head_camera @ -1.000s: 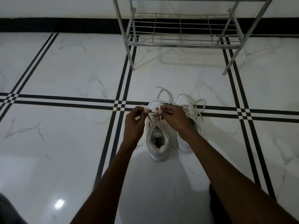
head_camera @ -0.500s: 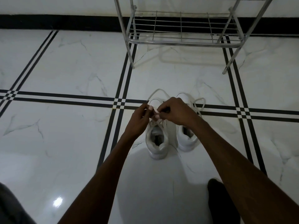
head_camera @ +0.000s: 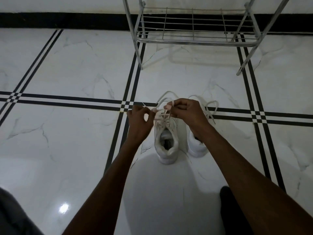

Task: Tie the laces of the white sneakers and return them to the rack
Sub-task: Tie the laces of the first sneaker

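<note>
My left hand [head_camera: 139,122] and right hand [head_camera: 188,112] each have a grip pinched shut on the laces [head_camera: 163,103] above the left sneaker [head_camera: 166,143], which stands on the floor [head_camera: 76,73] touching nothing but its mate, the right sneaker [head_camera: 197,147], just beside it at 3 o'clock. The rack [head_camera: 194,39] stands well apart at 12 o'clock, with bare floor between and wide open tile toward 9 and 3 o'clock.

hands [head_camera: 169,116] pinch laces [head_camera: 165,99] | left sneaker [head_camera: 166,141] | floor
</note>
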A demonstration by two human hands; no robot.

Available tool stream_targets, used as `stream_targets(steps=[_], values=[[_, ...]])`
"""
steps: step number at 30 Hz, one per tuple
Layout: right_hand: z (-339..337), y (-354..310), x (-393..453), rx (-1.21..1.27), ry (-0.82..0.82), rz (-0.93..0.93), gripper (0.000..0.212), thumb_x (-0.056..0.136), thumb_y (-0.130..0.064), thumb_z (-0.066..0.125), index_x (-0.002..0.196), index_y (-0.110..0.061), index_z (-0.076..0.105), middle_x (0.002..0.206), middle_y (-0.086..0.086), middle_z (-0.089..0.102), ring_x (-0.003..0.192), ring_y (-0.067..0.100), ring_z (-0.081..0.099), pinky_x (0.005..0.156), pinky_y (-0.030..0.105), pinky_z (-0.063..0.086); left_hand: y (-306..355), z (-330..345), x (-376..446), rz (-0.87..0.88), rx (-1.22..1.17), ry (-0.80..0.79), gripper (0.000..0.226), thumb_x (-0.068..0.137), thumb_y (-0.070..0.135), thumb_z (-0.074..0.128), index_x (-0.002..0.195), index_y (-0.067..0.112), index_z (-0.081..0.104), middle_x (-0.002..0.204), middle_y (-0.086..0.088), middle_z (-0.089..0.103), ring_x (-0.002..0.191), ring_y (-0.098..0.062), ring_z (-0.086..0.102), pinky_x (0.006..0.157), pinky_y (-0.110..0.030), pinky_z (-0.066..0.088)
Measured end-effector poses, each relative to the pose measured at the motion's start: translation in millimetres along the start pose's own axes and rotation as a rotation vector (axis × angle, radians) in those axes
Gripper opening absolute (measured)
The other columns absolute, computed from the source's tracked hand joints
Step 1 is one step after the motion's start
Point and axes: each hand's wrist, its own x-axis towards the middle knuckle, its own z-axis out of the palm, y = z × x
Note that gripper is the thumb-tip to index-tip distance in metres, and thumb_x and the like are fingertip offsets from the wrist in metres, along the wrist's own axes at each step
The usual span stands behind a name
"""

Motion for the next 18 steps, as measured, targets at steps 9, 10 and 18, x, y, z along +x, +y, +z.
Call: stream_targets(steps=[9, 10, 18], values=[[-22, -1, 11, -0.557, 0.138, 0.048, 0.024, 0.093, -0.028, 0.064, 0.094, -0.008, 0.079, 0.095, 0.008, 0.079, 0.089, 0.022, 0.074, 0.076, 0.030, 0.052, -8, -38, 2, -0.167, -0.371, 0.047, 0.047, 0.104, 0.048, 0.047, 0.072, 0.013, 0.050, 0.064, -0.001, 0.046, 0.058, -0.013, 0.043, 0.059, -0.029, 0.034], [-30, 7, 12, -0.829, 0.236, 0.000, 0.023, 0.092, -0.023, 0.065, 0.091, -0.004, 0.079, 0.091, 0.013, 0.078, 0.086, 0.026, 0.072, 0.077, 0.032, 0.053, -22, -40, -1, -0.182, -0.192, 0.094, 0.050, 0.103, 0.051, 0.047, 0.077, 0.009, 0.058, 0.068, -0.004, 0.056, 0.064, -0.017, 0.053, 0.064, -0.030, 0.036], [-44, 32, 15, -0.914, 0.374, -0.148, 0.020, 0.083, -0.008, 0.077, 0.076, 0.008, 0.068, 0.081, 0.020, 0.068, 0.075, 0.021, 0.059, 0.068, 0.029, 0.047, -62, -35, -27, -0.304, 0.058, 0.048, 0.040, 0.095, 0.051, 0.062, 0.093, 0.014, 0.076, 0.090, -0.005, 0.076, 0.088, -0.027, 0.071, 0.076, -0.038, 0.053]])
